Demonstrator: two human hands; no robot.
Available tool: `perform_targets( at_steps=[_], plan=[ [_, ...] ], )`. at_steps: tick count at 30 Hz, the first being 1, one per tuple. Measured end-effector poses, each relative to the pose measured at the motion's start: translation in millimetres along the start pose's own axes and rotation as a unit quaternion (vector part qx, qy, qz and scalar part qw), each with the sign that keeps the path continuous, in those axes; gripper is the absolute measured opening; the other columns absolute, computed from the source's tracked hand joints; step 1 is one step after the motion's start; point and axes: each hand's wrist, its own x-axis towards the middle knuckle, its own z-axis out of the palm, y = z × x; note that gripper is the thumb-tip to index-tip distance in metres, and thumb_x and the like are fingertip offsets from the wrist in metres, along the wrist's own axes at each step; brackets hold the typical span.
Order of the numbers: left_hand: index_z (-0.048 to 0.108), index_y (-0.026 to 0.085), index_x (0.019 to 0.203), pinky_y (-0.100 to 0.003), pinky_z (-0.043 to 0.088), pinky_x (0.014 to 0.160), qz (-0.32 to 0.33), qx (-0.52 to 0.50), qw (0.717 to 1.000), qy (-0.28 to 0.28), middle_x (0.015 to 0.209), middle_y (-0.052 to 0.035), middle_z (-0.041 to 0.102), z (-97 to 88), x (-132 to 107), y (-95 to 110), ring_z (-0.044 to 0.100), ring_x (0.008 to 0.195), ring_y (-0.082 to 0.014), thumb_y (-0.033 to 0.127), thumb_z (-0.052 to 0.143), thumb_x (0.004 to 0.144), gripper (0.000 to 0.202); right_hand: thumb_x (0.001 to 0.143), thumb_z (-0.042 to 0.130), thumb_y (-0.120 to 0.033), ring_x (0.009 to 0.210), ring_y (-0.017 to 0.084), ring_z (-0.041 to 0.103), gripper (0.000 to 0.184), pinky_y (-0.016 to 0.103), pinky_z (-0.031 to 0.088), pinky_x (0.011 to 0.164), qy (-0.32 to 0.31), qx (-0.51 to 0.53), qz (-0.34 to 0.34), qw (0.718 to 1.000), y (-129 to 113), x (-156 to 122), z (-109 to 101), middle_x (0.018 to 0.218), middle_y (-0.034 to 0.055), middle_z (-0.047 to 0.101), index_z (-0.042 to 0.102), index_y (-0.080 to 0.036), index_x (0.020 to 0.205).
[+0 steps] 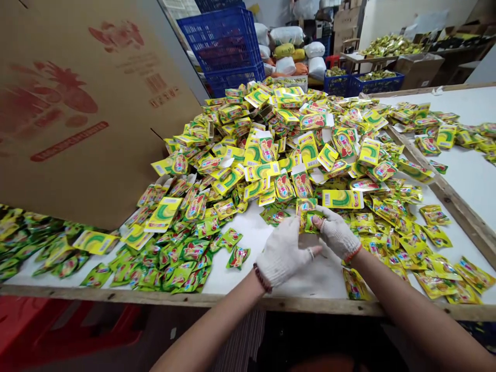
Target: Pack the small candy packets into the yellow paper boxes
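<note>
Both my hands wear white knit gloves and meet near the front middle of the white table (251, 243). My left hand (284, 250) and my right hand (336, 233) together pinch a small yellow-green packet (309, 217) between their fingers, just above the table. A large heap of yellow-green flat cartons and foil sachets (294, 139) lies right behind the hands. More loose sachets (170, 258) spread to the left and further sachets (430, 258) to the right.
A big tilted cardboard box (77, 108) stands at the left, over the table's edge. Blue plastic crates (225, 46) and white sacks (287, 36) are behind. A wooden rail (445, 191) separates a second white table at the right with more packets.
</note>
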Motion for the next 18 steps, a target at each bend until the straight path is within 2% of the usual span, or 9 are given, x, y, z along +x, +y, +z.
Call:
perform_targets(
  at_steps=[3,6,8,10,12,13,15,17,18],
  plan=[
    [0.048,0.016,0.133,-0.044,0.055,0.085,0.023,-0.019,0.999,0.023,0.111,-0.0145,0.066,-13.1,-21.8,-3.7,0.065,0.102,-0.0304,0.066,0.069,0.076,0.079,0.074,0.078,-0.05,0.09,0.023,0.068,0.056,0.037,0.055,0.085,-0.123,0.008,0.072,0.99,-14.3,-4.2,-1.2,0.102,0.0082,0.072,0.066,-0.018,0.12],
    [0.026,0.016,0.152,-0.06,0.039,0.108,0.135,0.027,0.99,0.032,0.142,-0.0226,0.05,-21.3,-23.3,-15.8,0.048,0.131,-0.0416,0.061,0.08,0.063,0.114,0.076,0.076,-0.05,0.104,0.026,0.065,0.05,0.039,0.051,0.094,-0.27,-0.099,0.054,0.956,-25.3,-8.0,-1.1,0.11,0.0087,0.07,0.071,-0.015,0.112],
    [0.013,0.017,0.156,-0.061,0.032,0.114,0.225,0.012,0.974,-0.018,0.149,-0.0223,0.044,-13.4,-20.2,-21.4,0.042,0.138,-0.0405,0.049,0.08,0.065,0.118,0.076,0.075,-0.046,0.111,0.027,0.061,0.042,0.039,0.046,0.101,-0.313,-0.182,0.012,0.932,-25.6,-8.5,-2.2,0.111,0.0072,0.07,0.073,-0.015,0.104],
    [0.009,0.015,0.156,-0.053,0.042,0.107,0.244,-0.011,0.968,-0.051,0.138,-0.0196,0.056,3.2,-16.9,-25.4,0.054,0.126,-0.0342,0.036,0.073,0.072,0.108,0.076,0.073,-0.04,0.108,0.025,0.062,0.034,0.038,0.045,0.102,-0.32,-0.248,0.006,0.914,-22.7,-7.8,-5.4,0.104,0.005,0.071,0.074,-0.016,0.099],
    [0.018,0.013,0.154,-0.046,0.051,0.093,0.198,-0.003,0.979,-0.049,0.122,-0.017,0.065,20.9,-13.9,-29.7,0.063,0.108,-0.0306,0.032,0.067,0.077,0.093,0.077,0.069,-0.036,0.102,0.023,0.064,0.03,0.036,0.047,0.098,-0.276,-0.287,0.002,0.917,-21.4,-6.9,-9.8,0.1,0.0038,0.071,0.073,-0.016,0.099],
    [0.027,0.013,0.151,-0.045,0.052,0.087,0.161,0.013,0.986,-0.038,0.115,-0.0165,0.067,28.0,-12.5,-32.2,0.065,0.102,-0.0306,0.034,0.064,0.08,0.083,0.078,0.067,-0.035,0.1,0.022,0.064,0.029,0.035,0.048,0.095,-0.224,-0.299,-0.014,0.927,-22.0,-6.5,-11.7,0.101,0.004,0.071,0.073,-0.016,0.1],
    [0.048,0.012,0.135,-0.045,0.052,0.082,0.089,0.041,0.995,-0.008,0.107,-0.0162,0.068,37.5,-10.2,-36.9,0.065,0.096,-0.0315,0.04,0.062,0.082,0.061,0.081,0.062,-0.036,0.096,0.021,0.064,0.029,0.033,0.05,0.09,-0.071,-0.313,-0.077,0.944,-25.4,-6.1,-13.7,0.104,0.0054,0.071,0.07,-0.017,0.101],
    [0.057,0.013,0.115,-0.044,0.052,0.08,0.027,0.039,0.999,0.025,0.1,-0.0149,0.067,41.6,-9.1,-40.3,0.064,0.093,-0.0308,0.041,0.062,0.081,0.044,0.083,0.06,-0.04,0.091,0.021,0.064,0.032,0.033,0.051,0.084,0.074,-0.331,-0.134,0.931,-28.8,-6.2,-13.2,0.101,0.0066,0.071,0.068,-0.017,0.103],
    [0.058,0.014,0.108,-0.042,0.053,0.078,0.001,0.028,0.999,0.042,0.096,-0.0137,0.066,42.7,-9.1,-41.2,0.064,0.091,-0.0299,0.041,0.063,0.08,0.04,0.084,0.059,-0.042,0.086,0.02,0.064,0.033,0.033,0.051,0.08,0.118,-0.347,-0.146,0.919,-29.7,-6.4,-12.3,0.095,0.0065,0.071,0.068,-0.017,0.103]
  ],
)
